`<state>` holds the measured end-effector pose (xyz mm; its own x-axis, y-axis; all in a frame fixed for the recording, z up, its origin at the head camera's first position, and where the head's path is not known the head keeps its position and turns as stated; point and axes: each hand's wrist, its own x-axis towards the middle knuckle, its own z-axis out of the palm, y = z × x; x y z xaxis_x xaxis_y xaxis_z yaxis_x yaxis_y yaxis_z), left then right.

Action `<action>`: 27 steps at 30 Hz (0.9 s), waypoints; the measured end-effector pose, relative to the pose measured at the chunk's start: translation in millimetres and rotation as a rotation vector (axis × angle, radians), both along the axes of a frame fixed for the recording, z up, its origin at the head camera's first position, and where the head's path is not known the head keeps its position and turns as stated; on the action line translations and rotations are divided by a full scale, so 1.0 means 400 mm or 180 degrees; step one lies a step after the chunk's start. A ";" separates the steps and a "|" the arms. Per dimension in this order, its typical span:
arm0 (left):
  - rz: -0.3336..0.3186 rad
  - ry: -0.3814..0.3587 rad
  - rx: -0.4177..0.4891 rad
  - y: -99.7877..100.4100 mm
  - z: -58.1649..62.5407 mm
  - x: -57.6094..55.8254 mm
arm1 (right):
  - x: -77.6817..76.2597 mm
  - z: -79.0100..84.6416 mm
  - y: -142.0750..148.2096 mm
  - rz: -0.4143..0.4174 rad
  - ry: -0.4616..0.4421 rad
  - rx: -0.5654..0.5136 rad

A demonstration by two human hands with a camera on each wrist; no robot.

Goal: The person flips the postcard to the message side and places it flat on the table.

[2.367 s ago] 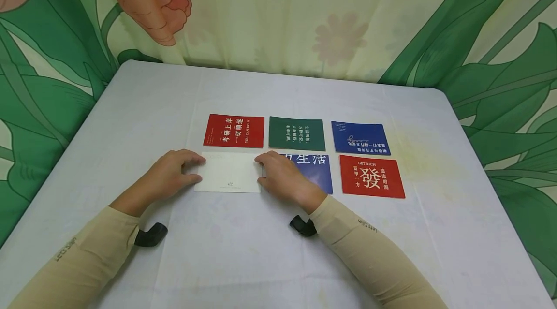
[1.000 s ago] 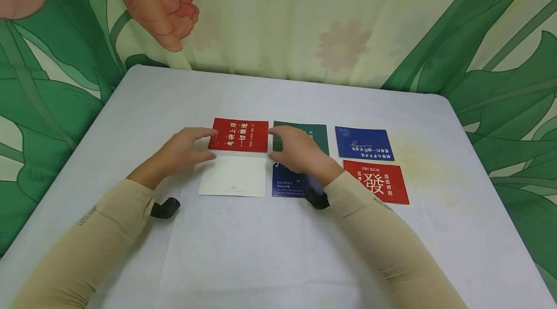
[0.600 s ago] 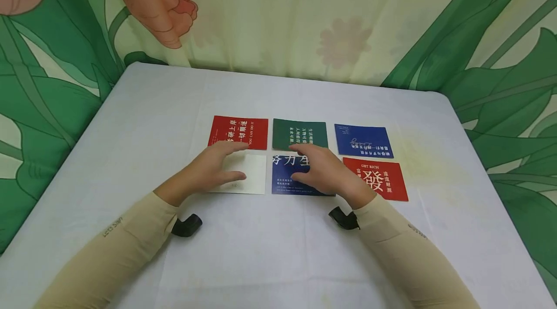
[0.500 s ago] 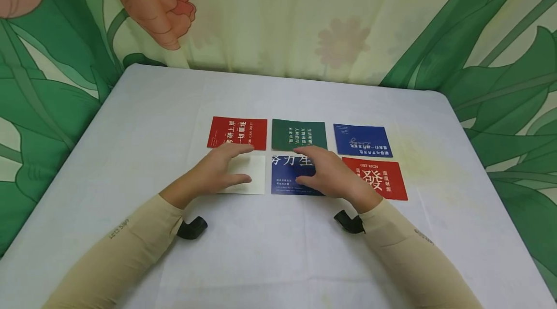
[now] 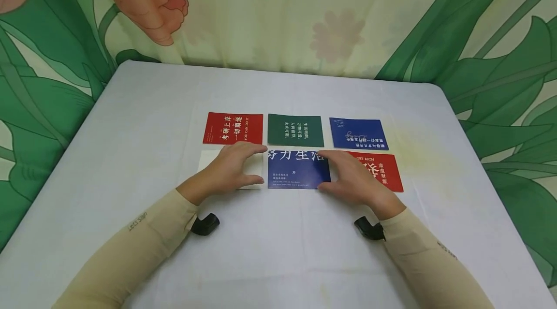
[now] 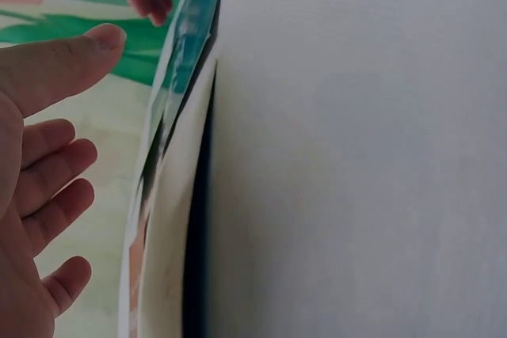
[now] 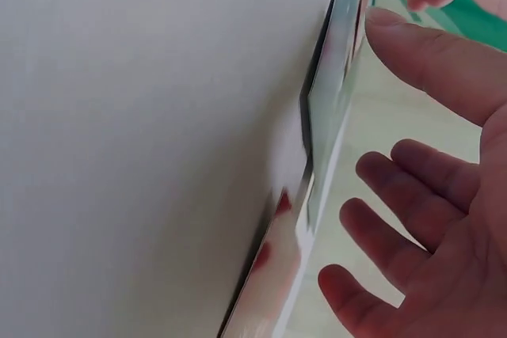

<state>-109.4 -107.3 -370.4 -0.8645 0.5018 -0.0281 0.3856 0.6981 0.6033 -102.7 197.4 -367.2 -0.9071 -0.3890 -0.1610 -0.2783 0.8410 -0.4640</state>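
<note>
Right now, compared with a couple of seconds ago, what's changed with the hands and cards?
The left hand and right hand have shifted rightward, from either side of the white card to either side of the front-row blue card; whether they touch it is unclear. All six cards stayed put in two rows.

White-clothed table point(image 5: 278, 256); pale curtain point(image 5: 261, 9) behind, printed flowers point(image 5: 337, 36), green leaves point(image 5: 39, 110).

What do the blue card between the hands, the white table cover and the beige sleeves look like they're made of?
Blue card: probably printed cardstock, thin with crisp edges; its finish is hard to tell. 
White table cover: likely matte fabric, given its faint creases. 
Beige sleeves: apparently stretchy fabric, matte, since they fit the arms closely.
</note>
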 end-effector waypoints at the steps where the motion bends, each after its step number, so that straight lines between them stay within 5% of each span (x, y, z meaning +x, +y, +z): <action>1: -0.0004 0.0002 -0.0020 0.004 0.000 -0.002 | -0.003 -0.002 0.004 -0.0010 -0.0002 0.0021; 27: -0.0244 -0.0063 -0.0673 0.071 -0.019 -0.021 | -0.019 -0.010 0.023 0.0097 -0.0176 0.0175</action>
<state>-117.6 -78.8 -377.8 -0.8222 0.5473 -0.1564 0.4320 0.7789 0.4547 -110.2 206.4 -371.3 -0.8841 -0.4053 -0.2326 -0.2792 0.8572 -0.4327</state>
